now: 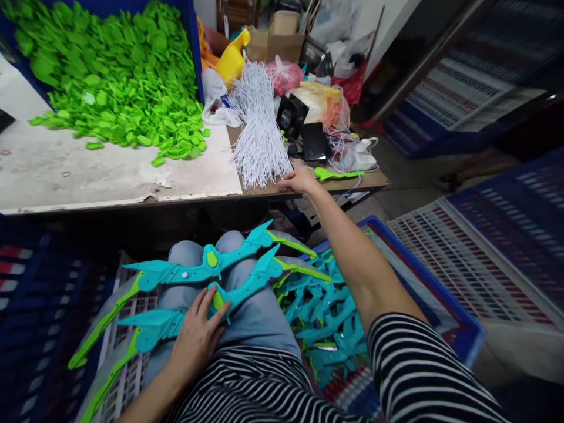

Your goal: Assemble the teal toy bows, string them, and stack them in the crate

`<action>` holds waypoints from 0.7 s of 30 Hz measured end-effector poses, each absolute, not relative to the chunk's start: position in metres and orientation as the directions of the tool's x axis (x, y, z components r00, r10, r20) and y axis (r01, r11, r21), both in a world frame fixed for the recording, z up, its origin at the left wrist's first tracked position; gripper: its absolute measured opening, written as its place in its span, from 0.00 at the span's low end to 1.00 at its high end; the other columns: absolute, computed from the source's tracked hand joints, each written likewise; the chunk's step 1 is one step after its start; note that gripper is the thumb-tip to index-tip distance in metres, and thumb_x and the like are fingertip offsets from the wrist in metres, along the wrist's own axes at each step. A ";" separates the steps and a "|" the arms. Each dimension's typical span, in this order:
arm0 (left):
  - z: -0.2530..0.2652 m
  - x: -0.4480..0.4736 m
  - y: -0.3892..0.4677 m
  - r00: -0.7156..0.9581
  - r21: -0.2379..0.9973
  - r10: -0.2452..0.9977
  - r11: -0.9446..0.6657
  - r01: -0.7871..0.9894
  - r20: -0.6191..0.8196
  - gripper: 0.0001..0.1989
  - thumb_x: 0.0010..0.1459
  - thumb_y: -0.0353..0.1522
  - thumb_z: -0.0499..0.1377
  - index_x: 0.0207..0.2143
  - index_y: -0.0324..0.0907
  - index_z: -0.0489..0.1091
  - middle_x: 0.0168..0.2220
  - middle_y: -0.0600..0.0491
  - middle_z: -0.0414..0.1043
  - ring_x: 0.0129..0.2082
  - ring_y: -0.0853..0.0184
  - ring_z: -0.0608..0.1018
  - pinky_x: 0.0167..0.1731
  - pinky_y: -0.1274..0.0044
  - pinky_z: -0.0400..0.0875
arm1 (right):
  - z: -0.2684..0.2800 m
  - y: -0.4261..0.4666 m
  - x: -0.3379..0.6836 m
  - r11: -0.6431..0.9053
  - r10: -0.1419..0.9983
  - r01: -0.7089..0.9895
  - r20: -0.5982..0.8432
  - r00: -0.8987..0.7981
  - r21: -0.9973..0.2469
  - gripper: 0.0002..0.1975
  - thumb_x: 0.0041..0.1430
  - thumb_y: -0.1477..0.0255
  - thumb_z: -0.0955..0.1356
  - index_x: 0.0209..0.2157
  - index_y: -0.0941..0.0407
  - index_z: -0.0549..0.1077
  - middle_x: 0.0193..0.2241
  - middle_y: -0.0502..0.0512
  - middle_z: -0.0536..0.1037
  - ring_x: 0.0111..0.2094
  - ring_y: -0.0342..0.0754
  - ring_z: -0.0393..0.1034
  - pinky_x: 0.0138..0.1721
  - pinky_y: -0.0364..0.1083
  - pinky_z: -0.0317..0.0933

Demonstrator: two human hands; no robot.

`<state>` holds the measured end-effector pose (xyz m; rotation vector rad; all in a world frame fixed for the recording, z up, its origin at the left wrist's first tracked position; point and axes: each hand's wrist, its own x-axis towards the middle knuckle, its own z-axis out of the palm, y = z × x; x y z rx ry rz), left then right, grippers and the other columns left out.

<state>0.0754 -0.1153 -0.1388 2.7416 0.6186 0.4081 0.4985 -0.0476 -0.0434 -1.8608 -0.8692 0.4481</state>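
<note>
Two turquoise toy bows with lime-green limbs lie across my lap. My left hand (200,329) is closed round the middle of the nearer toy bow (247,288), next to its green centre piece. The farther toy bow (198,273) rests on my knees, out of my grasp. At the table's front edge, my right hand (300,179) has its fingers drawn together at the lower ends of a bundle of white strings (259,129). How many strings are between the fingertips is too small to tell.
A blue crate (199,53) spills green plastic pieces onto the table (110,179). Right of the strings are a black fan (291,116), cables and a green limb (337,174). A blue-rimmed crate (458,317) of turquoise parts stands at my right, with more crates (520,229) beyond.
</note>
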 end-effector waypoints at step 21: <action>-0.150 0.254 -0.190 0.860 0.852 0.189 -0.147 0.502 -0.474 0.10 0.54 0.32 0.55 0.34 0.38 0.75 0.35 0.50 0.77 0.36 0.63 0.76 0.39 0.75 0.68 | -0.165 -0.345 0.393 -0.443 0.274 0.043 -0.089 0.958 -0.895 0.15 0.42 0.58 0.71 0.25 0.56 0.77 0.24 0.53 0.79 0.27 0.48 0.71 0.34 0.48 0.66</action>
